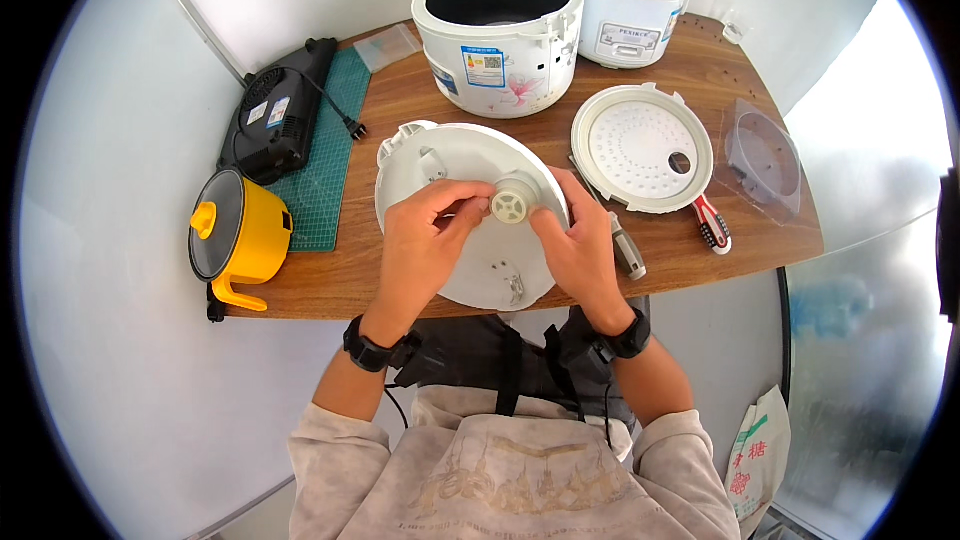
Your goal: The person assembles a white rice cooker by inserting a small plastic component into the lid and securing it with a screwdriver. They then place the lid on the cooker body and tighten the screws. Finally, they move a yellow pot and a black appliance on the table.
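A white rice cooker lid shell [470, 270] lies tilted at the table's front edge with its hollow inside facing me. Inside it sits a round, spoked, cream-coloured plastic cap [510, 206]. My left hand [425, 240] is closed, its thumb and forefinger pinched at the cap's left edge. My right hand [582, 252] grips the lid shell's right rim; its thumb lies inside beside the cap, and its other fingers are largely hidden behind the rim. Small metal pieces [515, 288] show low inside the shell.
Behind stand an open white rice cooker body [460, 50] and a lidded cooker [630, 15]. On the right are a perforated inner lid [630, 140], a red-black handled tool [711, 225], a grey-handled tool [628, 250] and clear plastic [765, 155]. Leftward are a yellow pot [262, 240], black appliance [285, 105] and green mat [318, 200].
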Action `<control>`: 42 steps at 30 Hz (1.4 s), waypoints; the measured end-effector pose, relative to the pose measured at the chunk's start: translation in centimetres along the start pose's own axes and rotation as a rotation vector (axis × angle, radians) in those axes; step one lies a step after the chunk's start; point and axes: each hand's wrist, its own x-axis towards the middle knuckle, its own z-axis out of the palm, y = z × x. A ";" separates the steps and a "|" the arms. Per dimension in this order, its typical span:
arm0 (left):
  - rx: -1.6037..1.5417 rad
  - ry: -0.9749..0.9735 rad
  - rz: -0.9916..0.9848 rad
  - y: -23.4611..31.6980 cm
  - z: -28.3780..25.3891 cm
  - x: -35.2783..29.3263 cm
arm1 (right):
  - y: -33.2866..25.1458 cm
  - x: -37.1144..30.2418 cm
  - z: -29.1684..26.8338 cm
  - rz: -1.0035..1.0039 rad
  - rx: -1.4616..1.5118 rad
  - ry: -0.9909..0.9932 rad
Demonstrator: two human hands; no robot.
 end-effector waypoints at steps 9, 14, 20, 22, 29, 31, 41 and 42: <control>0.105 0.006 0.046 1.0 -0.2 0.2 | -0.4 -0.1 0.2 -0.073 -0.064 0.051; 0.100 -0.017 0.022 1.1 -0.1 0.5 | -0.3 -0.3 0.2 -0.099 -0.114 0.065; 0.265 0.003 0.214 1.2 0.1 0.7 | -0.4 -0.4 0.3 -0.154 -0.157 0.096; 0.291 -0.010 0.214 1.4 0.0 0.8 | -0.5 -0.3 0.4 -0.153 -0.168 0.107; 0.377 -0.032 0.247 1.6 0.0 1.1 | -0.5 -0.2 0.2 -0.156 -0.174 0.118; 0.382 -0.026 0.270 1.5 0.1 1.2 | -0.7 -0.2 0.3 -0.148 -0.169 0.123; 0.247 -0.208 0.114 2.5 -1.1 1.6 | -0.9 -0.5 -0.1 -0.123 -0.156 0.043; 0.300 -0.193 0.198 2.4 -1.2 1.7 | -0.8 -0.5 0.0 -0.118 -0.160 0.047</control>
